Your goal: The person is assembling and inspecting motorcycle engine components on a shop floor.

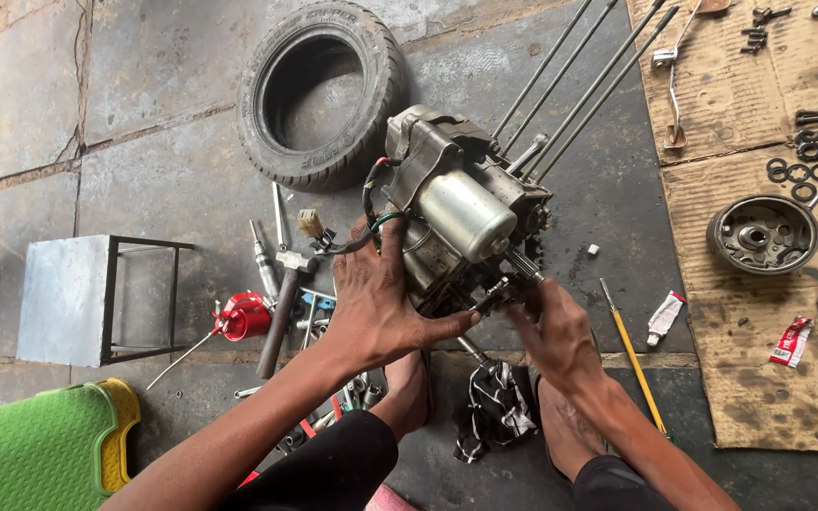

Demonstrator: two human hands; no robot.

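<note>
A grimy motorcycle engine case (447, 203) with a silver cylindrical starter motor (466, 216) stands on the concrete floor, four long studs (579, 80) rising from it toward the upper right. My left hand (381, 298) grips the case's near left side, thumb stretched toward a small metal part (492, 293) at its lower edge. My right hand (551, 326) pinches around that lower edge by a short shaft (525, 267). Black and green wires (371, 203) with a plug hang off the left side. My bare feet rest just below the engine.
A small tyre (324, 90) lies behind the engine. Hammer (281, 303), red oil can (243, 317) and loose tools lie left. A metal stool (97, 298) and green mat (40, 449) sit far left. Cardboard (759, 397) right holds a flywheel (764, 235) and bolts. Yellow screwdriver (631, 355), rag (494, 412).
</note>
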